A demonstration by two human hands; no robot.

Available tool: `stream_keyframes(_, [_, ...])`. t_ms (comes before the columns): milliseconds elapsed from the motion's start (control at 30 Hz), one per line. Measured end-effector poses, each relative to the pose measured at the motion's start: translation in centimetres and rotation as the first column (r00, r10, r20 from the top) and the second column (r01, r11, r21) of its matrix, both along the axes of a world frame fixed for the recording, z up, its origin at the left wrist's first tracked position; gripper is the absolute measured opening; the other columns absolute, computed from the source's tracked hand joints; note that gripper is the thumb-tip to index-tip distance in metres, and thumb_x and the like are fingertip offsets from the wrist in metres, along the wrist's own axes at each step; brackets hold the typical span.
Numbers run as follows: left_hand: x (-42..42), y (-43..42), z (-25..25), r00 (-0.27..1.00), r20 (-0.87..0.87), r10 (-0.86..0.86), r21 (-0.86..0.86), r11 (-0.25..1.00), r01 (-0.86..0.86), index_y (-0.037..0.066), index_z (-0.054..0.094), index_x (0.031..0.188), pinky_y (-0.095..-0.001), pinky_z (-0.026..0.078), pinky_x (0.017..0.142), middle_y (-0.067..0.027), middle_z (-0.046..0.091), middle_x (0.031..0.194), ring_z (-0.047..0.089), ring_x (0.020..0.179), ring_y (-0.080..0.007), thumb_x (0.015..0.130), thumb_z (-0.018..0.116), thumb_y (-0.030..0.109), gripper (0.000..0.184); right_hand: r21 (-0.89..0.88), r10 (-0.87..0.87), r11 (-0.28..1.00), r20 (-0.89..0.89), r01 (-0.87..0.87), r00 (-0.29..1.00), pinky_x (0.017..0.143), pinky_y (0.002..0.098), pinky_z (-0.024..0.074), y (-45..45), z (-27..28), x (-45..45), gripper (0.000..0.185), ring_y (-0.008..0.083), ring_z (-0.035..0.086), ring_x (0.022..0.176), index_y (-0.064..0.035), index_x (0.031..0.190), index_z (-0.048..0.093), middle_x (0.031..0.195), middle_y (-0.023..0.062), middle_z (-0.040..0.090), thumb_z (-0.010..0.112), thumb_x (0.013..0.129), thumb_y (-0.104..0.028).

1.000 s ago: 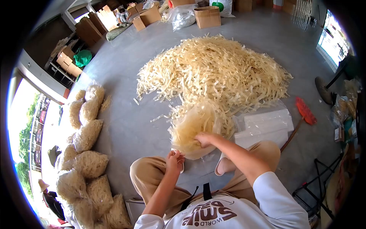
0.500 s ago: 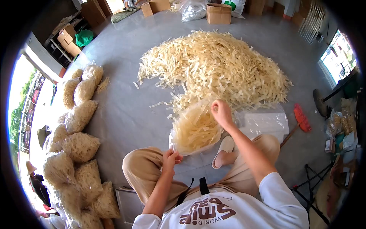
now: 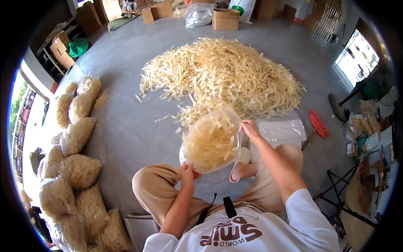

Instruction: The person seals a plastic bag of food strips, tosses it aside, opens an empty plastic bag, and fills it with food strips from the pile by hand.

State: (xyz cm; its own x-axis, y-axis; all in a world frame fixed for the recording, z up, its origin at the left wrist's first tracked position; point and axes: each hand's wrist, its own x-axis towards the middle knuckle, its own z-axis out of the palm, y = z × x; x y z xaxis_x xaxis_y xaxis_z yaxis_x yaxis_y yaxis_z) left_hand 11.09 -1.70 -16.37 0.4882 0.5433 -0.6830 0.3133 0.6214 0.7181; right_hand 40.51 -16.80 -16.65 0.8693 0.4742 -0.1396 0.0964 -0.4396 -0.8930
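Between my knees stands a clear plastic bag [image 3: 238,143], its mouth spread wide toward me. Pale yellow dried strips [image 3: 212,145] fill much of it. My left hand [image 3: 187,171] is closed on the near left part of the rim. At the right side of the rim, the fingers of my right hand [image 3: 249,128] pinch the plastic. Just beyond the bag lies a large heap of the same strips [image 3: 226,75] on the floor. Flat clear plastic bags [image 3: 279,131] lie on the floor to the right of my right hand.
Several filled bags [image 3: 79,171] line the left side. A red broom head [image 3: 319,123] lies at the right, near a black folding frame [image 3: 342,193]. A cardboard box [image 3: 226,19] stands at the back. Loose strips dot the grey floor [image 3: 121,105] around the heap.
My right hand has come down from above the bag's far edge to its right rim and now grips it. The bag's mouth is spread wider and rounder. The camera view has shifted slightly.
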Motion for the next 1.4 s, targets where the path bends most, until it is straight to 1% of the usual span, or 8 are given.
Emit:
stream_keyframes(167, [6.0, 5.7, 4.9, 0.932, 0.256, 0.256, 0.028, 0.962, -0.272, 0.005, 0.05, 0.074, -0.0275, 0.041, 0.043, -0.0037, 0.047, 0.055, 0.045, 0.043, -0.0139, 0.089, 0.049, 0.016, 0.019, -0.005, 0.018, 1.0, 0.242, -0.018, 0.97, 0.046, 0.0261, 0.0341, -0.9, 5.8, 1.3, 0.025, 0.0109, 0.045, 0.047, -0.0011, 0.054, 0.056, 0.049, 0.003, 0.051, 0.054, 0.074, -0.016])
stream_keyframes(467, [3.3, 9.3, 19.9, 0.873, 0.459, -0.166, 0.508, 0.855, -0.104, 0.009, 0.05, 0.065, -0.0239, 0.04, 0.05, -0.0012, 0.049, 0.055, 0.048, 0.049, -0.0105, 0.088, 0.054, 0.017, 0.025, 0.345, -0.132, 0.938, 0.283, 0.028, 0.95, 0.051, 0.0275, 0.0361, -3.9, 17.7, -1.1, 0.021, 0.0113, 0.045, 0.05, -0.0048, 0.057, 0.055, 0.053, 0.0002, 0.048, 0.052, 0.074, -0.018])
stream_keyframes(567, [1.7, 9.1, 17.5, 0.946, 0.214, -0.243, 0.644, 0.764, 0.05, 0.008, 0.049, 0.06, -0.0239, 0.04, 0.047, -0.0015, 0.049, 0.052, 0.047, 0.046, -0.0097, 0.087, 0.054, 0.017, 0.028, 0.236, 0.035, 0.965, 0.322, -0.116, 0.946, 0.051, 0.0323, 0.0388, -4.9, 15.3, -2.7, 0.021, 0.0161, 0.05, 0.051, -0.0021, 0.061, 0.057, 0.053, 0.0051, 0.052, 0.055, 0.076, -0.017])
stream_keyframes(667, [1.5, 8.8, 14.4, 0.877, -0.265, -0.4, 0.747, 0.49, 0.449, 0.006, 0.048, 0.057, -0.0238, 0.04, 0.045, -0.0021, 0.05, 0.05, 0.046, 0.043, -0.009, 0.086, 0.055, 0.017, 0.031, -0.225, 0.31, 0.944, 0.372, -0.239, 0.875, 0.057, 0.037, 0.0445, -5.4, 12.6, -3.8, 0.021, 0.0293, 0.06, 0.063, 0.0003, 0.07, 0.06, 0.065, 0.0167, 0.06, 0.061, 0.074, -0.02])
stream_keyframes(933, [3.3, 8.7, 13.8, 0.903, -0.086, -0.421, 0.654, 0.66, 0.37, 0.0, 0.052, 0.058, -0.0231, 0.041, 0.043, -0.004, 0.052, 0.051, 0.05, 0.044, -0.009, 0.084, 0.057, 0.023, 0.035, -0.318, 0.147, 0.948, 0.364, -0.025, 0.92, 0.061, 0.0383, 0.045, -5.2, 12.7, -4.3, 0.027, 0.0326, 0.059, 0.07, -0.0025, 0.076, 0.059, 0.075, 0.0152, 0.062, 0.059, 0.08, -0.029])
stream_keyframes(1000, [3.8, 7.9, 14.6, 0.924, -0.1, -0.369, 0.651, 0.678, 0.341, 0.0, 0.051, 0.06, -0.0231, 0.04, 0.042, -0.0036, 0.051, 0.05, 0.049, 0.043, -0.009, 0.085, 0.058, 0.025, 0.036, 0.003, -0.049, 0.998, 0.562, 0.058, 0.825, 0.055, 0.0274, 0.0437, -5.2, 12.6, -4.3, 0.02, 0.0169, 0.057, 0.062, -0.0002, 0.079, 0.056, 0.07, 0.01, 0.059, 0.057, 0.086, -0.019])
stream_keyframes(1133, [4.0, 8.5, 14.2, 0.978, -0.038, -0.203, 0.712, 0.682, 0.169, 0.001, 0.052, 0.073, -0.0226, 0.038, 0.04, -0.0017, 0.048, 0.051, 0.046, 0.042, -0.0095, 0.085, 0.058, 0.032, 0.034, 0.242, -0.217, 0.966, 0.577, 0.089, 0.787, 0.064, 0.0269, 0.0462, -8.5, 15.9, -3.4, 0.009, 0.013, 0.058, 0.076, -0.0027, 0.091, 0.059, 0.086, 0.0064, 0.061, 0.054, 0.087, -0.01])
stream_keyframes(1400, [3.6, 13.2, 10.9, 0.956, 0.254, 0.148, 0.277, 0.936, -0.218, 0.008, 0.038, 0.12, -0.033, 0.041, 0.077, -0.0098, 0.049, 0.105, 0.049, 0.091, -0.0197, 0.082, 0.059, 0.025, 0.047, 0.095, -0.389, 0.921, 0.292, 0.379, 0.874, 0.059, 0.0231, 0.0443, -23.4, 4.7, -2.9, 0.01, 0.0099, 0.057, 0.068, -0.0009, 0.085, 0.059, 0.074, 0.0044, 0.061, 0.054, 0.086, -0.01])
